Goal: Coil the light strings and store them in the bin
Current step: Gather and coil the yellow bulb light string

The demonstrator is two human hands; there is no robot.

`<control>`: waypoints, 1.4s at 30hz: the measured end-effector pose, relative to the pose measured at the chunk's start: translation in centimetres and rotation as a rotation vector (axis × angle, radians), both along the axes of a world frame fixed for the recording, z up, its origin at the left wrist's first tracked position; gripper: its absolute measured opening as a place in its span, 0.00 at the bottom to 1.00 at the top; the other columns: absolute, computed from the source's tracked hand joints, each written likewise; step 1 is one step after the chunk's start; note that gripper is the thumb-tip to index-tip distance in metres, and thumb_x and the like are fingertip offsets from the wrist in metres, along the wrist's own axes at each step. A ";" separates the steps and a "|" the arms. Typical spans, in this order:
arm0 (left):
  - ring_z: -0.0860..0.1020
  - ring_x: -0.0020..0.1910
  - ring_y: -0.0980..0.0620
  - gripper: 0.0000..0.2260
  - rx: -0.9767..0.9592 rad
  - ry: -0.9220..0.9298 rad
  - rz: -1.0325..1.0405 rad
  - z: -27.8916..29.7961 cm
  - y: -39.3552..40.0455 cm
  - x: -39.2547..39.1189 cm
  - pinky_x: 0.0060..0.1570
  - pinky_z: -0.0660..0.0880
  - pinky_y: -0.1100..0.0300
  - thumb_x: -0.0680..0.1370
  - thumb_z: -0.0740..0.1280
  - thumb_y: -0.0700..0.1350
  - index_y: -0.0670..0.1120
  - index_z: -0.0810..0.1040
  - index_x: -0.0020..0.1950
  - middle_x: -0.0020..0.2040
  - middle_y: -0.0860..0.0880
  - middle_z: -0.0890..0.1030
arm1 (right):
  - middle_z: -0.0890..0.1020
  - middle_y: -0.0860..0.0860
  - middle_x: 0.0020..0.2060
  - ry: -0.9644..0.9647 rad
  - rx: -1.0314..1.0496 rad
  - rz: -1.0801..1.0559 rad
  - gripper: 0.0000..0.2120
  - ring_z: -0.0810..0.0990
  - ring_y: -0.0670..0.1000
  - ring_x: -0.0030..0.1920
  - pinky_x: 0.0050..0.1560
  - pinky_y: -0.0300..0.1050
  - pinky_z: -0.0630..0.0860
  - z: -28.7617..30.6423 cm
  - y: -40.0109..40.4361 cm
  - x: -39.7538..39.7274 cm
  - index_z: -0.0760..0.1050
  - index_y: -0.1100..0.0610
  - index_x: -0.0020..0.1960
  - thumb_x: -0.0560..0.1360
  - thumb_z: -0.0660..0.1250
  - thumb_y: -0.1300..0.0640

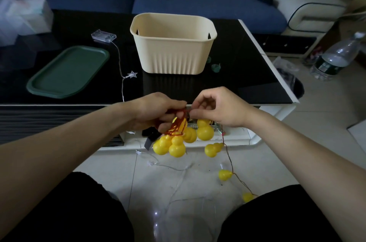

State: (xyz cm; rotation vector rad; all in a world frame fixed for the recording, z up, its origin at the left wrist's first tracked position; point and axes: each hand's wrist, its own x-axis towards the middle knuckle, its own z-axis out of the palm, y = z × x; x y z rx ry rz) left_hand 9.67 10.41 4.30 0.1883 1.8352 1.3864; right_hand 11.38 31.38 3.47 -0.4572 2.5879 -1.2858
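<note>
Gourd light string: mostly bunched in your left hand, fingers gripping its red wire; your right hand pinches the next loop. Three gourds trail toward the floor. Star string uncoiled on the table; bin holds nothing yet.

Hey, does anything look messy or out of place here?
Yes. The clear star light string trails off the table edge onto the floor, uncoiled. A water bottle lies tipped on the floor, right of the table.

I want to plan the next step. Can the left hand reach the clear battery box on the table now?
Probably not yet. The left hand grips the bundle of yellow lights, so it is busy. The battery box lies open on the table, nothing covering it.
</note>
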 end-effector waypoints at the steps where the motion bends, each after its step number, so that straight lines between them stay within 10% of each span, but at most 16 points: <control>1: 0.63 0.22 0.50 0.18 0.007 -0.007 -0.025 0.0 0.0 0.1 0.30 0.60 0.56 0.84 0.58 0.50 0.41 0.72 0.38 0.22 0.48 0.64 | 0.85 0.50 0.40 0.015 0.016 0.013 0.14 0.81 0.44 0.39 0.43 0.43 0.79 -0.1 0.0 0.0 0.83 0.55 0.47 0.69 0.76 0.46; 6: 0.65 0.23 0.52 0.20 0.011 -0.050 -0.117 0.0 -0.2 0.2 0.26 0.65 0.62 0.85 0.53 0.50 0.37 0.76 0.47 0.28 0.46 0.72 | 0.84 0.46 0.37 0.098 0.025 -0.016 0.05 0.81 0.42 0.37 0.40 0.38 0.77 -0.6 -0.2 -0.3 0.82 0.50 0.42 0.74 0.75 0.50; 13: 0.57 0.21 0.54 0.21 0.068 -0.261 -0.022 0.1 0.0 -0.1 0.23 0.55 0.63 0.84 0.52 0.51 0.47 0.66 0.33 0.25 0.52 0.57 | 0.81 0.45 0.31 0.108 0.018 -0.031 0.09 0.75 0.39 0.31 0.35 0.34 0.71 -0.3 -0.5 -0.2 0.82 0.53 0.41 0.74 0.75 0.48; 19: 0.71 0.21 0.47 0.21 0.066 -0.278 0.055 0.4 0.3 0.2 0.25 0.70 0.61 0.84 0.52 0.52 0.47 0.62 0.32 0.23 0.46 0.65 | 0.74 0.41 0.23 0.062 0.096 -0.049 0.19 0.71 0.40 0.26 0.30 0.33 0.66 -0.1 -0.2 -0.2 0.81 0.54 0.37 0.69 0.73 0.38; 26: 0.51 0.23 0.54 0.22 0.040 -0.220 0.113 -0.2 0.4 -0.2 0.21 0.49 0.62 0.84 0.53 0.53 0.50 0.62 0.29 0.26 0.52 0.55 | 0.72 0.40 0.20 0.008 0.230 -0.117 0.27 0.71 0.38 0.24 0.26 0.29 0.64 0.3 0.5 -0.5 0.73 0.55 0.31 0.66 0.67 0.30; 42: 0.57 0.22 0.54 0.17 0.136 -0.247 0.509 -1.5 -1.3 -2.5 0.26 0.57 0.60 0.84 0.51 0.48 0.48 0.65 0.36 0.27 0.52 0.59 | 0.81 0.54 0.31 -0.294 0.175 0.031 0.13 0.80 0.47 0.32 0.44 0.49 0.77 -1.3 2.5 -0.1 0.81 0.58 0.48 0.82 0.64 0.51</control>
